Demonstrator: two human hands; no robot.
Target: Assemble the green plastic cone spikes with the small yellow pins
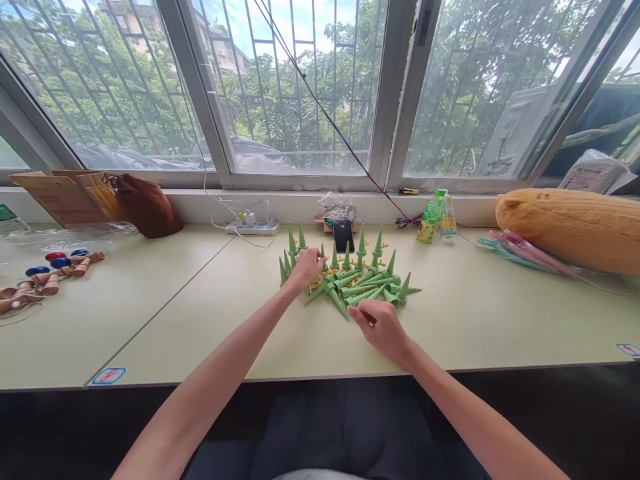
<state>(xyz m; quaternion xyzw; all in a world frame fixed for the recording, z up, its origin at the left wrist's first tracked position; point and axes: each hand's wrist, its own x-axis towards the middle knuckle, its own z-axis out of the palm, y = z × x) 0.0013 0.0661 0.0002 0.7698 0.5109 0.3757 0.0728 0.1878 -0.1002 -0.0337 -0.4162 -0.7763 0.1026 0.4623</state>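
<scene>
**Both hands at a pile of green cones, mid-table**

- Table point(475, 313): pale, runs left to right under a wide window.
- Pile of green cones point(357, 283): middle of the table, towards the far side. Most cones lie flat and crossed over each other. Upright cones point(361, 243) stand along the pile's far and left edges. Small yellow pieces point(316, 285) show among the lying ones.
- Left hand point(306, 267): on the left side of the pile, knuckles up, fingers bent down into the cones. It touches them. Fingertips are hidden, so I cannot tell whether it grips anything.
- Right hand point(383, 327): at the near edge of the pile, fingers curled in, thumb against forefinger, tips touching the nearest lying cones. Cannot make out whether one is pinched.
- The hands are apart, with the pile between them.
- Far edge: power strip point(251, 227), black phone point(343, 235), green bottle point(432, 217).
- Far left: brown pouch point(147, 205) and wooden toys point(50, 277).
- Far right: orange cushion point(575, 227).
</scene>
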